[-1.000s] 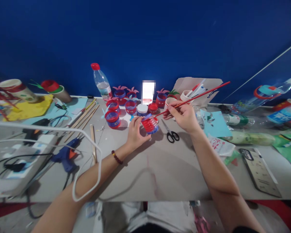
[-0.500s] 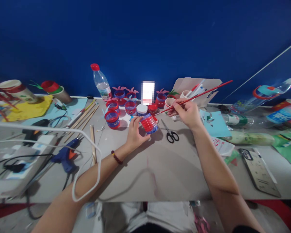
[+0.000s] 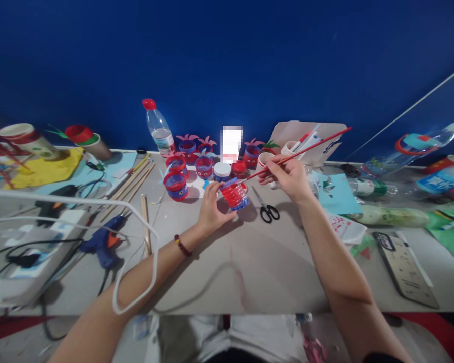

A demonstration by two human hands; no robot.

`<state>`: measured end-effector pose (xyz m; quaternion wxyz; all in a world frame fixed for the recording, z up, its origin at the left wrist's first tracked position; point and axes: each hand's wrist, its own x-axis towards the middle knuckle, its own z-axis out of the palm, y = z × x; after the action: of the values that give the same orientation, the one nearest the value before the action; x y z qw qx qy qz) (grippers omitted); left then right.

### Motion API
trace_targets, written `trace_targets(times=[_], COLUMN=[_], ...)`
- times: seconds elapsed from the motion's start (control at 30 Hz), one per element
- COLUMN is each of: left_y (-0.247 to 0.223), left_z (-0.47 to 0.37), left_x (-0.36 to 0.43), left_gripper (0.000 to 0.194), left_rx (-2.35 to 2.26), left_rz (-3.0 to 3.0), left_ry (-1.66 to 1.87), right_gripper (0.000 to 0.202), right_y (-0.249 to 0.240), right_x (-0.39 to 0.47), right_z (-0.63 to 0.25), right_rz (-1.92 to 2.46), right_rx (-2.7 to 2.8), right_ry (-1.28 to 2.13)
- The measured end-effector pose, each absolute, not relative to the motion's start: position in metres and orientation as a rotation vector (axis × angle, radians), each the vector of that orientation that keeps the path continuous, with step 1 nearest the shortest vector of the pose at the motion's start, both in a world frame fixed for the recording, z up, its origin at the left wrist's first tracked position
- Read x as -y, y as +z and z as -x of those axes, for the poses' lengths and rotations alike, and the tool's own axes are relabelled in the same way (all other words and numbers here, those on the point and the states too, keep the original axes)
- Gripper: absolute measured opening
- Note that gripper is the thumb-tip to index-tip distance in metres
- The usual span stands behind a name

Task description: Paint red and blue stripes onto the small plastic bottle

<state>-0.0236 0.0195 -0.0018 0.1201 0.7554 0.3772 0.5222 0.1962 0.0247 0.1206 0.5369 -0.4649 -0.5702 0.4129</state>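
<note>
My left hand point(image 3: 212, 209) grips a small ribbed plastic piece point(image 3: 234, 194), painted red in the middle with blue at both ends, tilted above the table. In my right hand point(image 3: 285, 175) is a long red paintbrush point(image 3: 312, 146), its tip at the upper right edge of the piece. Behind them stand a white-lidded jar point(image 3: 222, 171) and an open pot of red paint point(image 3: 238, 168). Several red and blue painted cups point(image 3: 176, 186) with eyes and paper leaves are grouped to the left. Black-handled scissors point(image 3: 268, 212) lie just right of the piece.
On the left are a blue glue gun point(image 3: 105, 242), a power strip point(image 3: 41, 267), white cable point(image 3: 156, 252) and wooden sticks point(image 3: 126, 189). A red-capped bottle point(image 3: 159, 128) stands at the back. To the right are blue paper point(image 3: 336, 194), plastic bottles point(image 3: 369, 186) and a phone point(image 3: 404, 269).
My right hand and the brush have shifted slightly left and down. The painted piece in my left hand has tilted a little, with its lower end slightly further right.
</note>
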Motion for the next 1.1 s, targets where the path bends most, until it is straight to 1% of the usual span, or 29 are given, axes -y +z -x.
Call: trace_targets(times=[0.2, 0.47, 0.63, 0.93, 1.1], left_y=[-0.003, -0.001, 0.0, -0.001, -0.002], left_z=[0.024, 0.023, 0.024, 0.024, 0.024], left_x=[-0.021, -0.02, -0.019, -0.02, -0.022], left_gripper=[0.086, 0.087, 0.086, 0.088, 0.087], left_rx=[-1.105, -1.158, -1.143, -1.106, -1.095], left_rz=[-2.223, -2.21, -2.193, -2.189, -2.182], left_ry=[1.572, 1.512, 1.517, 1.571, 1.6], right_gripper=[0.047, 0.038, 0.04, 0.047, 0.045], right_y=[0.121, 0.125, 0.125, 0.125, 0.119], right_x=[-0.031, -0.023, -0.016, -0.021, -0.029], right_z=[-0.207, -0.209, -0.195, -0.2, -0.205], right_rz=[1.118, 1.115, 1.11, 1.107, 1.105], right_rx=[1.309, 1.35, 1.441, 1.384, 1.37], right_ry=[0.957, 0.959, 0.982, 0.955, 0.952])
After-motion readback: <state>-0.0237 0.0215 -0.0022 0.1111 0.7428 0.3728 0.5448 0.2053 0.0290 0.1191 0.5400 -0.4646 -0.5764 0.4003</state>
